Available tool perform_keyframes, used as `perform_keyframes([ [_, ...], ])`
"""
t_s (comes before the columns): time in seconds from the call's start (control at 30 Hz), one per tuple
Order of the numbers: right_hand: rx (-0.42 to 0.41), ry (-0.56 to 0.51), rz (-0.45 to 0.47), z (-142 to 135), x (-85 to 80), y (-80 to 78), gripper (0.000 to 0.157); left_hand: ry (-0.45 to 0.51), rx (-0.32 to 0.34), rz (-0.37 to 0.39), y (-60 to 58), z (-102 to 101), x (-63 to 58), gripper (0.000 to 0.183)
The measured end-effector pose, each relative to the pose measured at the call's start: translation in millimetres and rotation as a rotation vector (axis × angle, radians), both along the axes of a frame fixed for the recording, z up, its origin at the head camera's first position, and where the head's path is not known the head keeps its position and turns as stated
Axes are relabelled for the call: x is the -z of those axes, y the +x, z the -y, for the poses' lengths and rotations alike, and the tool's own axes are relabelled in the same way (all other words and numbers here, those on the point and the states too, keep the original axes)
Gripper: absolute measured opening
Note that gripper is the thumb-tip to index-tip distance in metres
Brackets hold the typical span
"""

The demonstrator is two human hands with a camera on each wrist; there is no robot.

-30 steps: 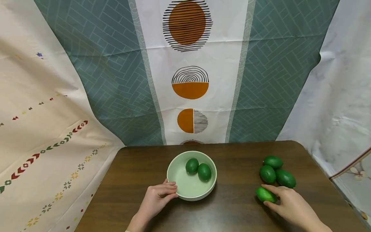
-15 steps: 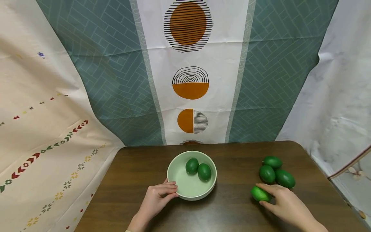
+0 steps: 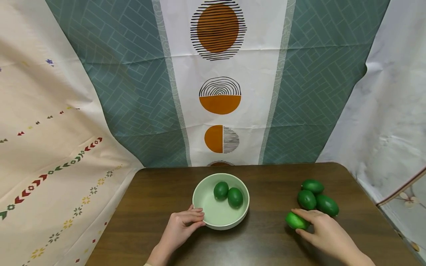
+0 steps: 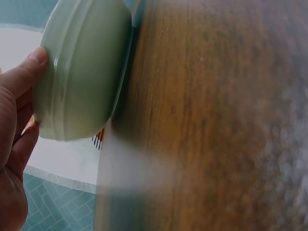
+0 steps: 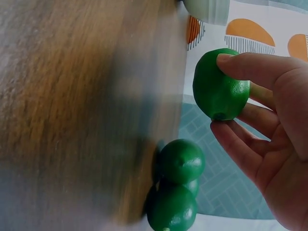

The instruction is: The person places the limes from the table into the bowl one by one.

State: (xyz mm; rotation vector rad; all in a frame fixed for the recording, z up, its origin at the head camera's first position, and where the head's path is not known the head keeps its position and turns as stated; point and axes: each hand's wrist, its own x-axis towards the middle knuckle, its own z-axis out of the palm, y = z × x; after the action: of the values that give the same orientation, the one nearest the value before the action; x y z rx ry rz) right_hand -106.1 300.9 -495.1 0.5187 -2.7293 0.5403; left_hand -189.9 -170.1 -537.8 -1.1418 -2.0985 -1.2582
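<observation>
Two hands at a table, one holding a bowl's rim, the other a green lime

Seen from above, a person's left hand [image 3: 181,223] pinches the near left rim of a pale green bowl [image 3: 217,218], thumb against the outer wall and fingertips at the edge. The bowl stands upright on a dark brown wooden table [image 3: 273,184]. Inside it, two darker green limes [image 3: 235,197] lie side by side, towards the far right of the bowl.

Well apart from the bowl, on the person's right, the right hand [image 3: 323,231] pinches a bright green lime [image 3: 294,220] between thumb and fingers. In the right wrist view this lime is raised off the tabletop. Just beyond that hand, three more limes [image 3: 327,205] sit clustered together on the table.

Behind the table hangs a teal cloth [image 3: 133,92] with a white centre strip printed with orange and black circles. A cream cloth [image 3: 40,92] with small coloured motifs drapes on the left, and a pale marbled cloth [image 3: 392,111] on the right
</observation>
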Motion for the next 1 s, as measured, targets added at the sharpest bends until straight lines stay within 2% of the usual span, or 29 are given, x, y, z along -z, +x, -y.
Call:
perform_keyframes([
  [0.13,-0.01,-0.003,-0.041,4,-0.7,-2.7,0.059,-0.013,-0.006,0.018,0.7,0,-1.6,0.019],
  [0.37,-0.002,-0.044,0.031,12,-5.4,-6.6,0.059,-0.019,-0.011,0.033,0.3,0,-0.9,0.018],
  [0.67,-0.026,-0.048,-0.039,20,-8.1,-9.5,0.06,-0.011,-0.013,0.025,0.7,-1,0.3,0.019],
  [0.87,-0.037,-0.06,-0.033,29,-12.7,-10.3,0.06,-0.024,-0.021,0.1,1.1,1,0.4,0.019],
  [1.0,-0.042,-0.065,-0.02,34,-16.3,-10.5,0.06,-0.025,-0.019,0.096,1.1,0,-1.0,0.019],
])
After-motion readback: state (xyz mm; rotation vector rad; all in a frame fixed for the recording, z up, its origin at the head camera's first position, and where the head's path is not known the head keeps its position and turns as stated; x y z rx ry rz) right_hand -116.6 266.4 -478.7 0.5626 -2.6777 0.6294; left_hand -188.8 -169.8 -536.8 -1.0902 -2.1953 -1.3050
